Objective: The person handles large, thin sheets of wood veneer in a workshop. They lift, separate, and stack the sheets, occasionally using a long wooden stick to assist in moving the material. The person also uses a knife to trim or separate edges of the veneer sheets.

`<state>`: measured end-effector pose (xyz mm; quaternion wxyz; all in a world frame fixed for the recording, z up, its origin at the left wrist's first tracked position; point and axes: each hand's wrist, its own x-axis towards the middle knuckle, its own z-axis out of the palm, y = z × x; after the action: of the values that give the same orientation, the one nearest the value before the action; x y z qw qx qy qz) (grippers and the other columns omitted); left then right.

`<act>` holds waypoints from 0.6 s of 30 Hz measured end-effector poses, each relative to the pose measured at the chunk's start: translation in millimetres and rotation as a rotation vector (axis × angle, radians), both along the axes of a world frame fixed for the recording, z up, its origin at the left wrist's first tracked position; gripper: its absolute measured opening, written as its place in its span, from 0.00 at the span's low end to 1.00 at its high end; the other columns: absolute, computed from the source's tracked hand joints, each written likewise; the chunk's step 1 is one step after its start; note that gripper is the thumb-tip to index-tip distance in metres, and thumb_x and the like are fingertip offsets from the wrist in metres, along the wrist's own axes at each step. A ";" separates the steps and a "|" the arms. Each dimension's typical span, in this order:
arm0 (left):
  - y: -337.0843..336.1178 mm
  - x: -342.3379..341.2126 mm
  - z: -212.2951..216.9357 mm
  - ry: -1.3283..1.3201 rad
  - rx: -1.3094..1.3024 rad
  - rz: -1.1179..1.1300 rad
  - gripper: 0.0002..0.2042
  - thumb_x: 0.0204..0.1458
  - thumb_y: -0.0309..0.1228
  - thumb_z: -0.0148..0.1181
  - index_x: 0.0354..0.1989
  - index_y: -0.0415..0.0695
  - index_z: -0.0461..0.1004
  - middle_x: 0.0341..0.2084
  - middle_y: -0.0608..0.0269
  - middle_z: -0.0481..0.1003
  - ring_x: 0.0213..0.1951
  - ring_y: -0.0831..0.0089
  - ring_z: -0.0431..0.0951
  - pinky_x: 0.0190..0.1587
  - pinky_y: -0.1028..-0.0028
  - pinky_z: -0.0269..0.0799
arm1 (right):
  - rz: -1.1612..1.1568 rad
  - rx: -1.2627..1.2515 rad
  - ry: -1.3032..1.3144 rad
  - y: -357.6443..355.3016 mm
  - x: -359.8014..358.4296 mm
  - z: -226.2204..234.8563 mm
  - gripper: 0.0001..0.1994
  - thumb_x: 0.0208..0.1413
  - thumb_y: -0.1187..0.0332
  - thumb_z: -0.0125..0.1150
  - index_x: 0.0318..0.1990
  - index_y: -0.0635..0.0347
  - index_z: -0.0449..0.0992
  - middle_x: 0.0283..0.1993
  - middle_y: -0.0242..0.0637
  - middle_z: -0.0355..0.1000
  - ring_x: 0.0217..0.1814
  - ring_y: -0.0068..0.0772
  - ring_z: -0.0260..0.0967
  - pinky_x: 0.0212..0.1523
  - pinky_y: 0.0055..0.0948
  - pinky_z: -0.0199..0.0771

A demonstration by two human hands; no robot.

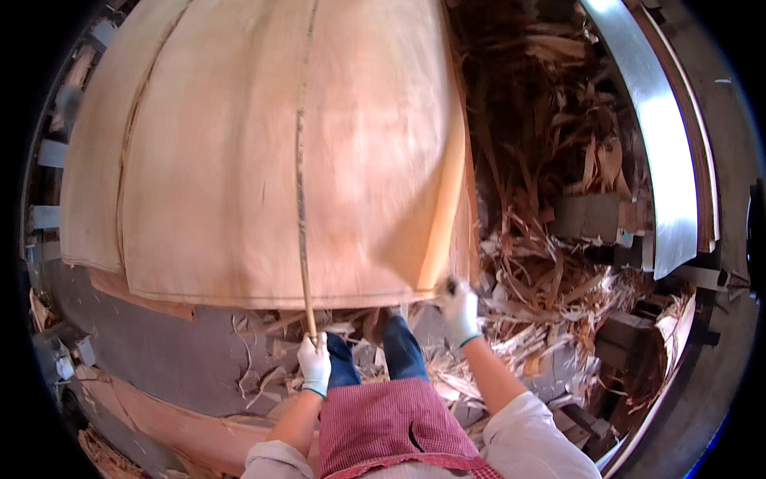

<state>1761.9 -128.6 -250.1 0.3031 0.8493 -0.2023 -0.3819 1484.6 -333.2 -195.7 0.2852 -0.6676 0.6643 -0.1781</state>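
My left hand [314, 361], in a white glove, is closed around the near end of a long thin stick [303, 231]. The stick runs away from me across large, pale wood veneer sheets [215, 176], and its middle part looks dark and mottled. At the near right corner of the sheets is my right hand [459, 313], also gloved. Its fingers are blurred and look dark at the tips, so whether they grip anything is unclear. Beside it, the right edge of the top sheet curls up in a yellowish fold [441, 219].
Torn veneer scraps [550, 263] are heaped right of the sheets and around my feet. Farther right stands a long shiny metal plate [658, 144]. Grey floor [152, 343] shows at the near left, with a long veneer strip [183, 419] on it.
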 end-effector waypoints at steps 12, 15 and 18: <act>-0.4 24.8 -78.3 0.761 0.136 -0.145 0.08 0.55 0.33 0.57 0.30 0.41 0.70 0.16 0.67 0.70 0.18 0.74 0.70 0.19 0.73 0.61 | 0.791 0.456 0.104 15.7 313.1 10.8 0.11 0.54 0.63 0.51 0.37 0.58 0.75 0.36 0.47 0.76 0.40 0.52 0.74 0.41 0.47 0.74; 45.1 12.6 -101.3 0.522 0.291 -0.376 0.12 0.57 0.36 0.51 0.42 0.39 0.71 0.28 0.59 0.75 0.26 0.67 0.76 0.29 0.68 0.70 | 0.831 0.468 0.171 22.2 335.6 -6.2 0.11 0.53 0.64 0.51 0.37 0.58 0.78 0.39 0.47 0.76 0.43 0.51 0.74 0.43 0.45 0.74; 23.5 -6.1 -99.4 0.611 0.312 -0.268 0.14 0.58 0.40 0.49 0.40 0.40 0.71 0.25 0.61 0.74 0.24 0.68 0.74 0.29 0.68 0.71 | 0.889 0.494 0.195 32.4 353.4 -4.4 0.12 0.53 0.64 0.51 0.39 0.58 0.77 0.41 0.48 0.76 0.45 0.51 0.74 0.45 0.45 0.73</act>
<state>1755.8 -105.0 -349.5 0.1639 0.6981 -0.1511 -0.6804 1838.0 -300.8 -200.1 0.4193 -0.8116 0.3620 0.1855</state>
